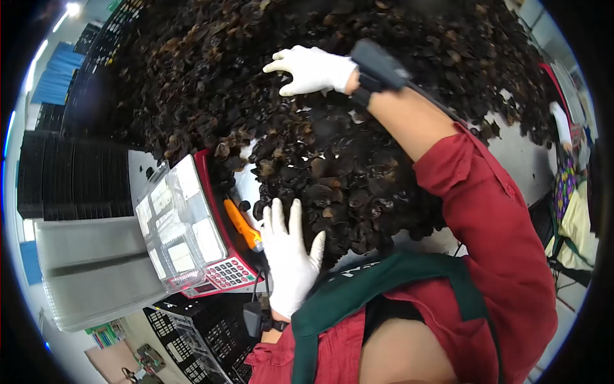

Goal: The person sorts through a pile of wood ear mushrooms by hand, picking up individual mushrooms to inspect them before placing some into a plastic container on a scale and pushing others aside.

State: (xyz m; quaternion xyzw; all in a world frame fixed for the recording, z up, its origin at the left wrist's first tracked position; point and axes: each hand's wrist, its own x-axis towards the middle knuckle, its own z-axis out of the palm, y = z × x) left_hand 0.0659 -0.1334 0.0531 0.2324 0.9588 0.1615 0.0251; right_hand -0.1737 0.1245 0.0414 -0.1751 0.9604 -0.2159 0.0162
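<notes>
A broad heap of dark, curled pieces that look like wood ear mushrooms [332,166] covers the light work surface. My right hand [310,69], in a white glove, is stretched over the far part of the heap, fingers spread and holding nothing visible. Nearer my body, my left hand [288,259], gloved too, lies open at the heap's near left edge. Its fingers point away from me and its thumb stands out to the right. Just left of those fingertips is an orange-handled cutter [242,224], beside the red edge of a scale.
The digital scale [227,274], with a keypad and clear cover, stands on the left. Beyond it are stacked clear plastic trays [96,269] and stacked black crates [73,176]. Another black crate [192,339] sits below left. Another person's gloved hand [561,125] shows at far right.
</notes>
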